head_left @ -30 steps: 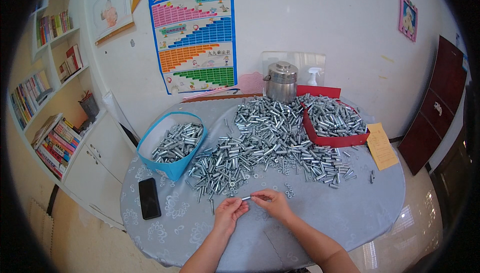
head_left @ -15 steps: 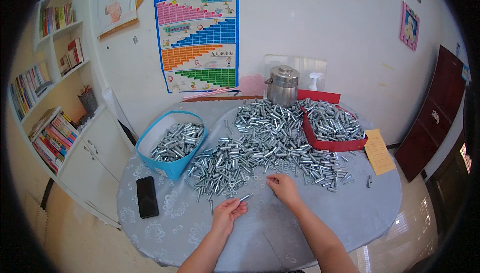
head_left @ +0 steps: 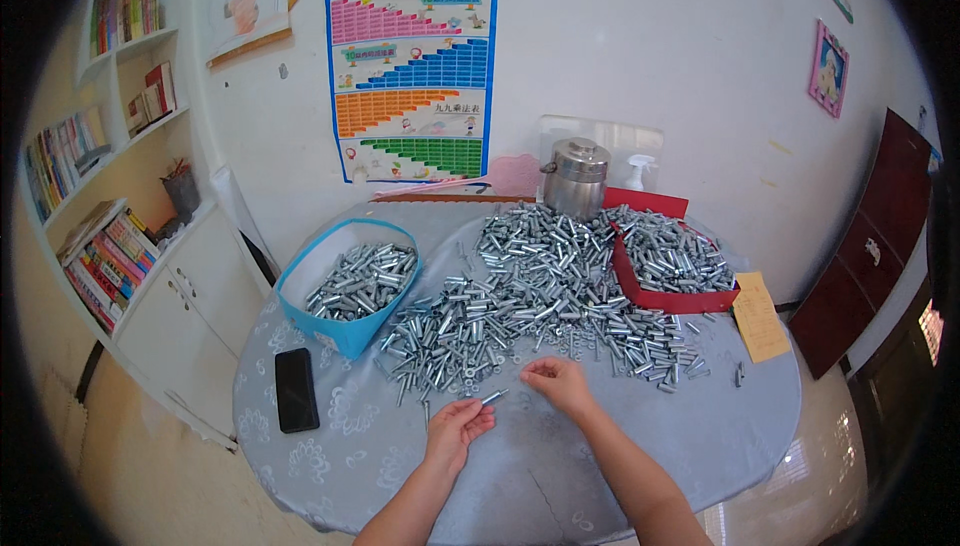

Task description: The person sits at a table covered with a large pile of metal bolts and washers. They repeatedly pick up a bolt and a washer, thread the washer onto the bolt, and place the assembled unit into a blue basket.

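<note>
My left hand (head_left: 458, 426) pinches a small silver bolt (head_left: 494, 397) just above the round table (head_left: 690, 436). Fingers of my right hand (head_left: 556, 382) are bunched together at the near edge of a big heap of silver bolts and sleeves (head_left: 540, 291); whether they pinch a small part I cannot tell. A blue basket (head_left: 300, 281) with several finished silver pieces sits to the left. Farther back on the right, a red tray (head_left: 668, 298) is full of silver sleeves.
A black phone (head_left: 295, 389) lies on the table's left side. A steel canister (head_left: 576, 178) stands at the back, a yellow paper (head_left: 760, 318) at the right. White cabinet and bookshelves (head_left: 110, 246) stand left, a dark red cabinet (head_left: 880, 246) right.
My hands were joined on one bolt; the right hand then let go and reached toward the heap. The left hand still holds the bolt. The view has tilted slightly.
</note>
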Demonstrator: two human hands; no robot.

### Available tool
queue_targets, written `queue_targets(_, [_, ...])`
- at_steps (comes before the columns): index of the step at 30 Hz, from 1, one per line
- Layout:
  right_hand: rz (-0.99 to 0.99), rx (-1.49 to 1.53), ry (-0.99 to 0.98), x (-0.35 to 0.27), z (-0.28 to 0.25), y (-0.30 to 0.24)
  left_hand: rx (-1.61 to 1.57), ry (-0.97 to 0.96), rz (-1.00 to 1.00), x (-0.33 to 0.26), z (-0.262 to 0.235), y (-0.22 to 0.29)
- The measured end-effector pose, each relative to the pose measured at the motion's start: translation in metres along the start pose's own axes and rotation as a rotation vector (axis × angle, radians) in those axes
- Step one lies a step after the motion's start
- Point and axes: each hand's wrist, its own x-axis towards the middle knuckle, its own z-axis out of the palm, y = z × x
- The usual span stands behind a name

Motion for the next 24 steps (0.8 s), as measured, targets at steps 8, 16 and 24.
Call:
queue_targets(8, [0.124, 0.3, -0.211, -0.024, 0.01, -0.02, 0.027, 0.001, -0.012, -0.002, 0.0, 0.001])
queue_targets(16, [0.02, 0.14, -0.136, -0.028, 0.016, -0.017, -0.017, -0.01, -0.048, 0.002, -0.005, -0.003])
queue_targets(24, [-0.12, -0.15, -0.003, -0.02, 0.029, -0.028, -0.086, 0.03, 0.009, 0.0, -0.004, 0.005])
